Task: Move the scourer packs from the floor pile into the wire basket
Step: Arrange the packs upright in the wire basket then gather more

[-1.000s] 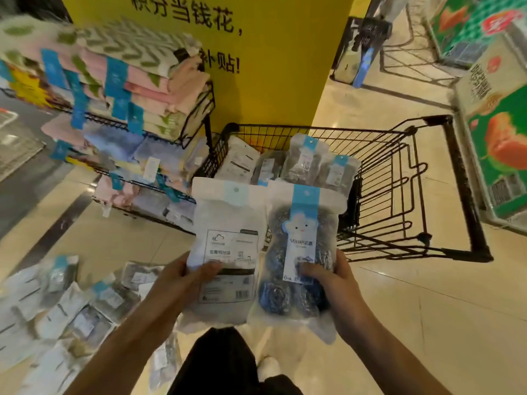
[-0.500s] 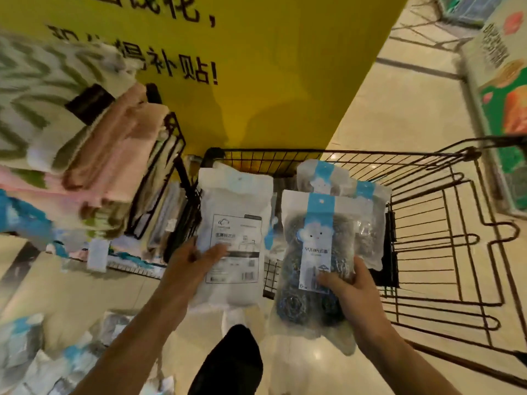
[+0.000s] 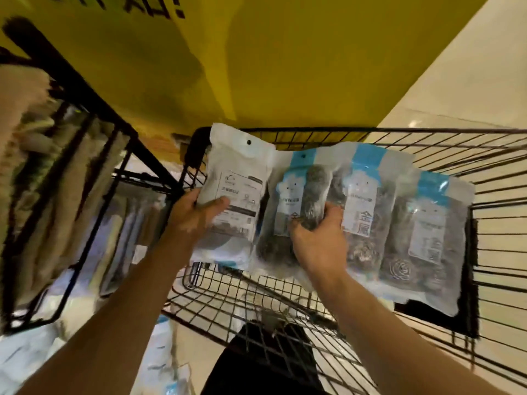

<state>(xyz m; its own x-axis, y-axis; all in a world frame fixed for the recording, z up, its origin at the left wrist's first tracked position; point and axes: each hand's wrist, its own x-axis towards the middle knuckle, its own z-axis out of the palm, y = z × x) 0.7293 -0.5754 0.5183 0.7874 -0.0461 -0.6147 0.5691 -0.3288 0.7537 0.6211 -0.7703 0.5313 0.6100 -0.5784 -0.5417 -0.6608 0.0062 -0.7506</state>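
1. Reaching forward over the near rim of the wire basket [image 3: 427,155] with both forearms stretched out, palms turned away from the camera.
2. Gripping a white-backed scourer pack [image 3: 236,195] in the left hand [image 3: 194,220], thumb pressed flat across its printed label, the other fingers hidden behind the pack.
3. Clutching a blue-striped scourer pack [image 3: 293,201] in the right hand [image 3: 316,240], fingers [image 3: 302,223] curled and pinching the bulging scourers through the clear film.
4. Holding both packs upright, side by side and touching, at the basket's near left corner, just above the wire.
5. Leaning behind the right hand inside the basket: two more blue-striped packs [image 3: 399,223], overlapping toward the right wall.
6. Counting four packs in sight at the basket: two held, two resting.
7. Lying blurred on the floor [image 3: 456,81] at lower left, beside the black shelf frame [image 3: 94,115]: more pale packs, too smeared for counting.
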